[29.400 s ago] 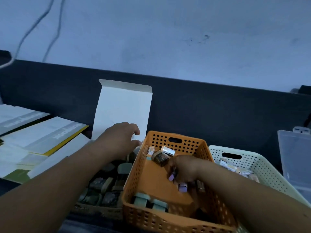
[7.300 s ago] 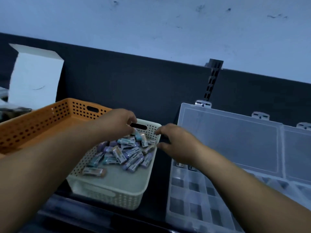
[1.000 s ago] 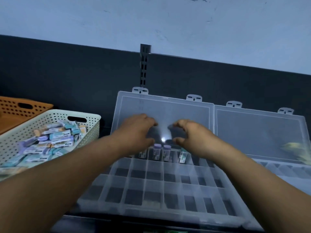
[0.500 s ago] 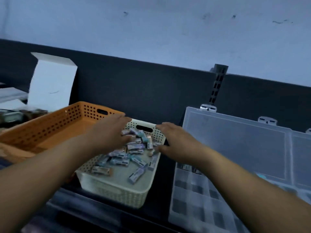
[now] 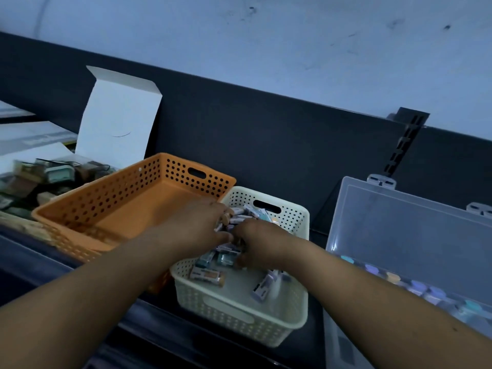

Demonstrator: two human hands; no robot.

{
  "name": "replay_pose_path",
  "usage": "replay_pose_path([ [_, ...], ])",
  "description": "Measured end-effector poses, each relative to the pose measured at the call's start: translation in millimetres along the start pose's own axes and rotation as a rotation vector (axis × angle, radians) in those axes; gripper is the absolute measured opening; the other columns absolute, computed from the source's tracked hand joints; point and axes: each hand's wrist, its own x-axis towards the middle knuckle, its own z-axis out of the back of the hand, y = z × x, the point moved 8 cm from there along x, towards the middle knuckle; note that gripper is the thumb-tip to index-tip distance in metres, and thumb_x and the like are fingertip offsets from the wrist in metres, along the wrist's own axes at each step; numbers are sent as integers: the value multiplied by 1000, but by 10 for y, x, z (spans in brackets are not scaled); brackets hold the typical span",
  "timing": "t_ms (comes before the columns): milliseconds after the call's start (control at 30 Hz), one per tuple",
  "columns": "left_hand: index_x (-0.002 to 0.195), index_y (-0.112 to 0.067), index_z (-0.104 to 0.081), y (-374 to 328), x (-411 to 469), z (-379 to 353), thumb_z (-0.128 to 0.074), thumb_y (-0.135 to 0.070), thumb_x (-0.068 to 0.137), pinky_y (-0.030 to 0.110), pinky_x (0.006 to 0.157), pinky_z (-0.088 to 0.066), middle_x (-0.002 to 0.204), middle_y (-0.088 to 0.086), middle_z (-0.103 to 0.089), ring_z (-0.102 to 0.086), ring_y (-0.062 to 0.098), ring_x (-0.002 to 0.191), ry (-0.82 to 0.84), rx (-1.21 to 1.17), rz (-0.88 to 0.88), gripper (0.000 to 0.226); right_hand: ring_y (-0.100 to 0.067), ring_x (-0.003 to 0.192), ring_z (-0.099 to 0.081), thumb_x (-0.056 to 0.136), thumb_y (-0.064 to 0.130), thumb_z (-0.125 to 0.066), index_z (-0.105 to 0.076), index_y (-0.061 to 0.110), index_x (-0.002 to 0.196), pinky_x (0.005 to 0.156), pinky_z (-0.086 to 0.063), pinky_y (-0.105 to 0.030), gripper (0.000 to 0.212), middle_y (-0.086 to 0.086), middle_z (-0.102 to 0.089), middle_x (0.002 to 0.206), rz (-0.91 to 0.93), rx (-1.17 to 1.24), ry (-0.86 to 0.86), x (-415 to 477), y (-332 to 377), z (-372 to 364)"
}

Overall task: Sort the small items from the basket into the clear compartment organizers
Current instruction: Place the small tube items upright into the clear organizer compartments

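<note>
Both my hands are down in the white basket (image 5: 239,319), in the heap of items (image 5: 206,275). My left hand (image 5: 197,230) lies palm down over the far left part of the heap, fingers curled, with the ends of 2 or 3 items poking out at the fingertips (image 5: 222,218), so it has a loose hold on those. My right hand (image 5: 262,245) is just beside it, nearly touching, knuckles up and fingers bent under into the heap. The fingers are hidden, so I cannot tell whether it holds anything.

More items lie loose on the basket floor near me: 1 with an orange end at the left, 1 lilac piece toward the right wall.

The organizer (image 5: 346,344) sits just right of the basket, its clear lid (image 5: 404,235) standing open toward the dark back panel. A row of capped items (image 5: 392,275) stands along its far compartments, caps teal, lilac and orange.

An orange basket (image 5: 127,206) touches the white one on the left. Behind it stands a white box flap (image 5: 119,121), with dark packs (image 5: 53,173) heaped beside it.
</note>
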Motion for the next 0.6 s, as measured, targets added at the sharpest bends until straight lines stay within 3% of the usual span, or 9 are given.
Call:
replay_pose_path([
  [100,141,-26,-41,32,6,-36,-62,-46,87,26,93,-33,135,-4,-47,-43,15,119,25,-53,15,61,-23,92,-58,76,37,-76,-57,16,115,71,-47,-31,48,-4,-63,106,22,-22,24,10,28,-73],
  [267,139,-28,-42,21,-4,-22,-60,-45,88,29,99,-34,135,-4,-47,-43,14,120,21,-52,31,57,-23,81,-52,85,25,-62,-50,14,114,64,-39,-30,33,-6,-58,95,44,-66,5,-20,24,-128],
  [467,132,-28,-50,-64,-48,147,-52,-36,95,30,101,-32,135,-5,-49,-43,13,122,-95,-39,12,38,-19,76,-48,87,23,-61,-48,20,90,60,-37,-31,14,0,-52,86,-3,105,-16,-172,-121,27],
  [600,123,-29,-57,-259,-66,249,-48,-35,98,26,81,-47,118,-11,-61,-57,4,101,-60,-351,4,27,-14,70,-47,84,29,-68,-49,23,85,63,-40,-32,19,5,-52,79,-62,280,-125,-357,-358,280],
])
